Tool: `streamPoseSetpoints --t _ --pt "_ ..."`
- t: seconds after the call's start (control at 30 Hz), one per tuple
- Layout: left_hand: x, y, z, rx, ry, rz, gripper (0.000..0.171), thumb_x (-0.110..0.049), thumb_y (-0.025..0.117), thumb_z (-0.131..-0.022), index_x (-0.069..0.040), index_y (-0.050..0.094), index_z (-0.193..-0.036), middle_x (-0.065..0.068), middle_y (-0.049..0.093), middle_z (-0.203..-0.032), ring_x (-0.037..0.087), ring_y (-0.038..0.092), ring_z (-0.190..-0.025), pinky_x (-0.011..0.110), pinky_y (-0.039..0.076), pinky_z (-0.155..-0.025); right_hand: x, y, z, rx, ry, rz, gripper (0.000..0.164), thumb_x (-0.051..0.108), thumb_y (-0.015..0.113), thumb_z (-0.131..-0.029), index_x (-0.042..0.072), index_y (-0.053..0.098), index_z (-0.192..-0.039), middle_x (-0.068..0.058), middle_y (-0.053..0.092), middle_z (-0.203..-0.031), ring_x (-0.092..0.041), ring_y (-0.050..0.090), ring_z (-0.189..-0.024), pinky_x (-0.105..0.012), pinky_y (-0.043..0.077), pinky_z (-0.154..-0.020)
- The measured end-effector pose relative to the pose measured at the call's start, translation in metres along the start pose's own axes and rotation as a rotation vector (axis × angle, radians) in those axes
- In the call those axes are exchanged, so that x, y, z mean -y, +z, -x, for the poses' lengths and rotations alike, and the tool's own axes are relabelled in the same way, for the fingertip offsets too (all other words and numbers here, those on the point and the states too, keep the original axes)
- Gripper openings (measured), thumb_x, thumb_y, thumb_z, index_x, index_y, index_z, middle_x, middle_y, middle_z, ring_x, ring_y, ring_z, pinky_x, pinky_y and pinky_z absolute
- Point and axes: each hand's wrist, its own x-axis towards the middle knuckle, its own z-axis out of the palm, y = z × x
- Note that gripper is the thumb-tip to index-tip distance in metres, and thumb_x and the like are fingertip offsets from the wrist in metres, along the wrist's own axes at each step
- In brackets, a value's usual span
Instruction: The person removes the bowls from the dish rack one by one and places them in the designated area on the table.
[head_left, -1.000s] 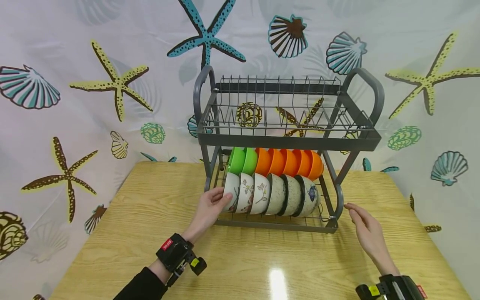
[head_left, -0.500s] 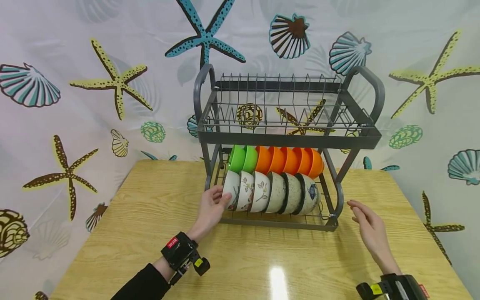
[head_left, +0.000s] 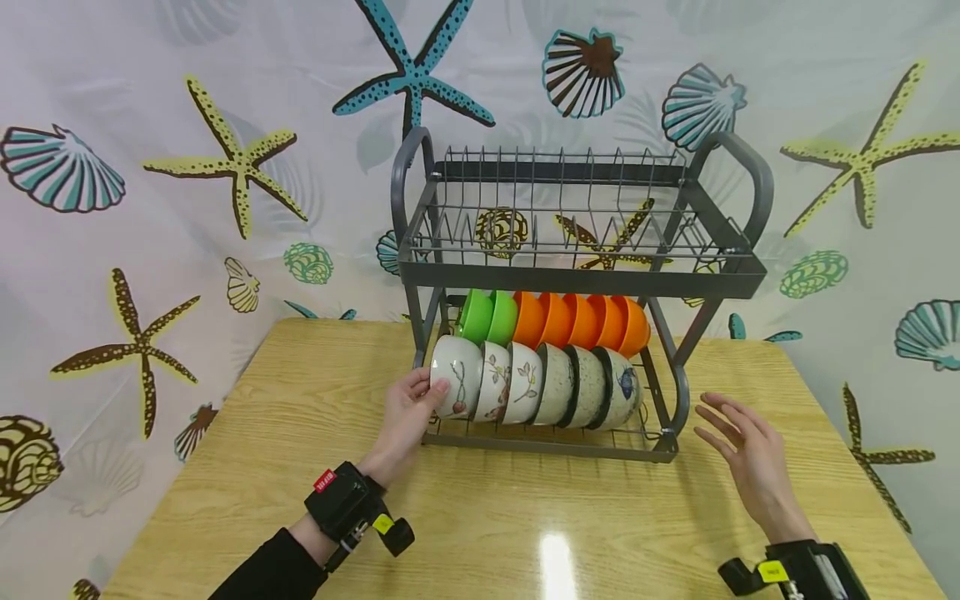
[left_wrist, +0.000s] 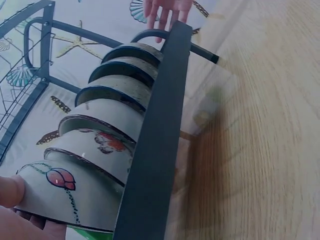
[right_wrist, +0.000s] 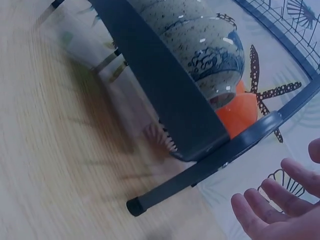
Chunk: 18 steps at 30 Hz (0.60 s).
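My left hand (head_left: 411,408) grips the leftmost white bowl (head_left: 456,379) by its rim, thumb on the outside and fingers behind. In the left wrist view this bowl (left_wrist: 75,195) shows a pink tulip bud. It tilts out to the left of two white flowered bowls (head_left: 523,383) and several speckled grey bowls (head_left: 588,387), all on edge in the lower tier of a dark dish rack (head_left: 540,450). My right hand (head_left: 750,454) hovers beside the rack's right leg, fingers spread, holding nothing; the right wrist view shows its fingertips (right_wrist: 245,202) apart from the frame.
Behind the front row stand two green bowls (head_left: 487,317) and several orange bowls (head_left: 577,321). A wire upper tier (head_left: 577,279) overhangs both rows. The rack stands on a wooden table (head_left: 480,508) against a seashell-print cloth (head_left: 300,125).
My left hand has drawn the leftmost white bowl to the left, tilting it away from its neighbour. My right hand has spread its fingers and shifted slightly right.
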Motion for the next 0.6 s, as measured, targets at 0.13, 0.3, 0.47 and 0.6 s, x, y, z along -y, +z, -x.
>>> streamPoseSetpoints --t 0.13,0.3,0.47,0.6 --pt "-0.007 -0.005 0.003 0.004 -0.009 0.031 0.034 -0.005 0.052 -0.103 0.009 0.052 -0.134 0.03 0.058 -0.137 0.009 0.065 -0.106 0.016 0.054 -0.087 0.004 0.005 0.001 -0.007 -0.034 -0.027 0.03 0.018 0.043 -0.109 0.01 0.065 -0.128 0.011 0.067 -0.123 -0.002 0.068 -0.11 -0.019 0.058 -0.091" --pt "-0.014 -0.01 0.009 -0.01 0.009 0.034 0.036 -0.004 0.052 -0.103 0.01 0.051 -0.136 0.03 0.057 -0.138 0.007 0.065 -0.105 0.015 0.054 -0.086 0.011 0.017 0.004 -0.076 -0.093 -0.02 0.029 0.017 0.046 -0.108 0.006 0.065 -0.127 0.009 0.067 -0.121 -0.004 0.068 -0.109 -0.017 0.057 -0.09" --pt "-0.024 -0.014 0.019 -0.006 0.045 0.016 0.033 -0.002 0.053 -0.101 0.011 0.052 -0.132 0.031 0.059 -0.134 0.004 0.065 -0.102 0.015 0.055 -0.088 0.022 0.034 0.008 -0.102 -0.15 -0.059 0.028 0.013 0.046 -0.107 0.002 0.065 -0.125 0.004 0.069 -0.118 -0.008 0.069 -0.107 -0.018 0.058 -0.09" --pt "-0.032 -0.016 0.027 -0.001 0.097 -0.016 0.03 0.001 0.054 -0.1 0.013 0.054 -0.127 0.03 0.062 -0.127 0.003 0.065 -0.099 0.016 0.055 -0.088 0.031 0.05 0.011 -0.058 -0.186 -0.077 0.028 0.009 0.045 -0.107 -0.003 0.064 -0.125 -0.001 0.069 -0.118 -0.012 0.07 -0.105 -0.022 0.059 -0.09"
